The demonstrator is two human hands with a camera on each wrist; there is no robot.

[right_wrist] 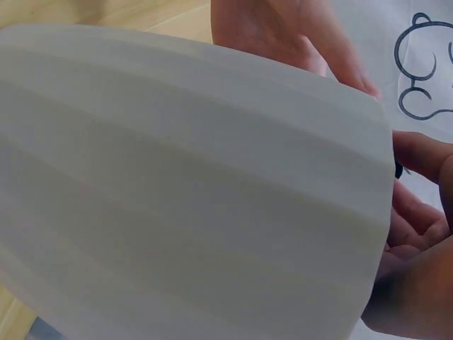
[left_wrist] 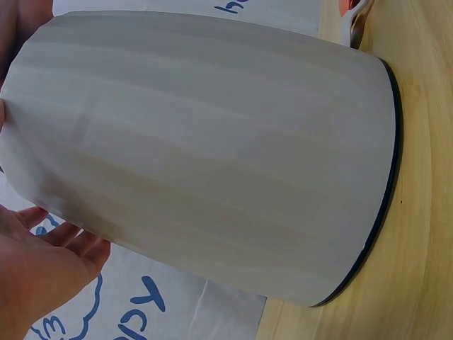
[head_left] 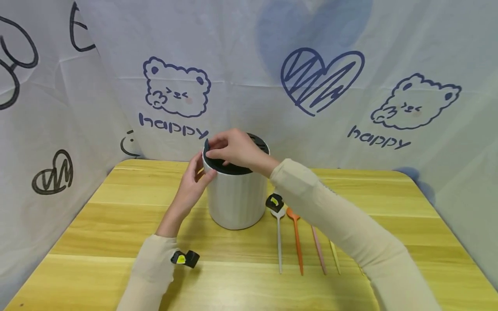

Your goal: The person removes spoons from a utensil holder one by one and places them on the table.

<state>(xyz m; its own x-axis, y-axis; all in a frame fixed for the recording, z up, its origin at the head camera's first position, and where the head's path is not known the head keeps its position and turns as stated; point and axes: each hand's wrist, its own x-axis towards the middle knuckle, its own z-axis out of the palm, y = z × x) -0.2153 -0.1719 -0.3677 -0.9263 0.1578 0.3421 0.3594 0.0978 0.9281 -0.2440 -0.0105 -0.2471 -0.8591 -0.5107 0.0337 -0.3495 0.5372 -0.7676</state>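
A white ribbed utensil holder (head_left: 238, 201) stands upright on the table, with a slotted black lid (head_left: 229, 169) at its top. My left hand (head_left: 190, 183) holds its upper left side, thumb near the front rim; in the left wrist view its fingers (left_wrist: 83, 244) lie along the white wall (left_wrist: 205, 152). Over the lid, my right hand (head_left: 239, 149) pinches a dark upright piece (head_left: 206, 146) at the left rim. The right wrist view shows only a sliver of that piece (right_wrist: 398, 170) by the fingers. Whether it belongs to the lid, I cannot tell.
To the right of the holder lie a white spoon (head_left: 279, 239), an orange spoon (head_left: 298, 242), a pink handle (head_left: 319, 250) and a yellow handle (head_left: 334, 257). The right sleeve (head_left: 350, 220) covers part of them. A printed cloth (head_left: 241, 103) hangs behind the wooden table (head_left: 93, 242).
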